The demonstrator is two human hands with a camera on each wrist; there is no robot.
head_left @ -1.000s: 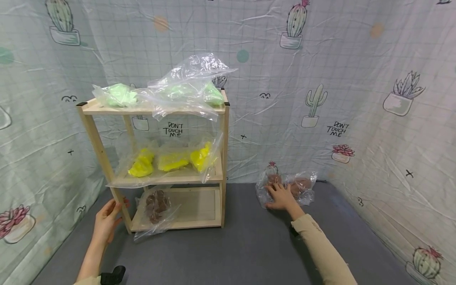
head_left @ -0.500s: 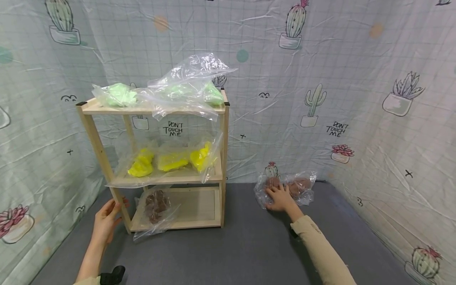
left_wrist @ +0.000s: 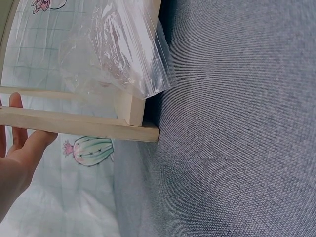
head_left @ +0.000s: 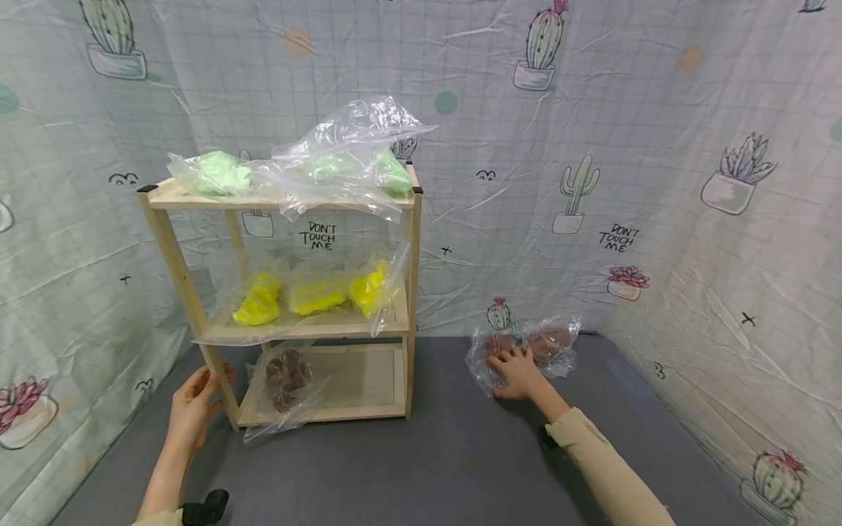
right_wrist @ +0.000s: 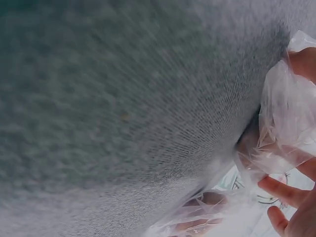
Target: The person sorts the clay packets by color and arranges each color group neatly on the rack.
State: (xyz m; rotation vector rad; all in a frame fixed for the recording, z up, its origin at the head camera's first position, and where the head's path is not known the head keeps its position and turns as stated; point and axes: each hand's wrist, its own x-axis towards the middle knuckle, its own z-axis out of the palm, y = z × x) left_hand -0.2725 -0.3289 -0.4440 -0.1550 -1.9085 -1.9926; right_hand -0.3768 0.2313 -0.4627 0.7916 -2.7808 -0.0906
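My left hand (head_left: 191,405) holds the front left post (left_wrist: 74,123) of a small wooden shelf (head_left: 329,418), thumb on one side and fingers on the other. At the right, my right hand (head_left: 522,374) lies over a clear plastic bag with a brown lump (head_left: 498,343), its thumb and fingers on opposite sides in the right wrist view. Touching or close beside it is a second bag with a brown lump (head_left: 551,342). On the lowest shelf board sits another bag with a brown lump (head_left: 286,376), its end hanging over the front edge.
Several clear bags with yellow lumps (head_left: 319,296) fill the middle board. Bags with pale green lumps (head_left: 224,173) lie on top, one puffed up high. A grey cloth (head_left: 447,467) covers the table. Patterned sheets (head_left: 691,292) hang behind and at both sides.
My right hand and the bag under it have shifted slightly nearer to me. The left hand stays on the post. The whole head view has drifted slightly left.
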